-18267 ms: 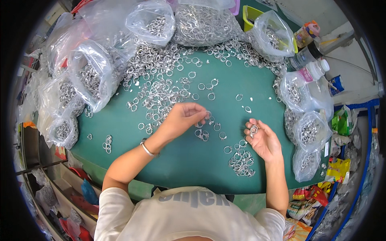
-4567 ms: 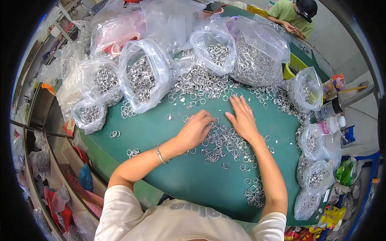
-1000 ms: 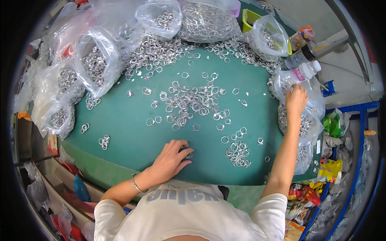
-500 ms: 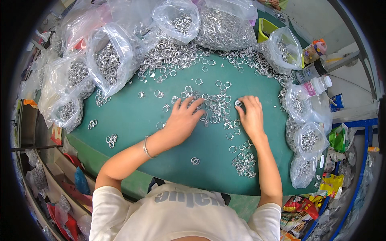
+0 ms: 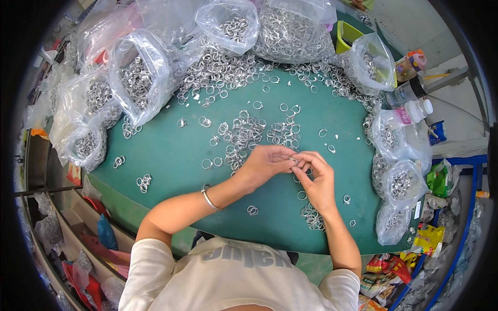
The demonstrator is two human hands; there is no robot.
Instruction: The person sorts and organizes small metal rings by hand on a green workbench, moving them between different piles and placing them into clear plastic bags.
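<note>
My left hand (image 5: 267, 167) and my right hand (image 5: 319, 185) meet over the green tabletop (image 5: 171, 171). Both are closed, fingertips together on a small silver ring (image 5: 293, 160), which they partly cover. Just beyond my left hand lies a loose pile of silver rings (image 5: 245, 132), with a second cluster of rings (image 5: 284, 135) to its right. Partly behind my right wrist is another heap of rings (image 5: 312, 216). A small pair of rings (image 5: 252, 210) lies near the table's front edge.
Open clear plastic bags of rings, among them a large one (image 5: 139, 80), line the far and left sides. A long bank of loose rings (image 5: 223, 70) spreads before them. At the right stand a lime-green bin (image 5: 343, 36), a white-capped bottle (image 5: 412, 111) and smaller bags (image 5: 400, 184).
My left hand has left the pile and come right and nearer. My right hand has moved nearer with the ring, and the two now meet on it.
</note>
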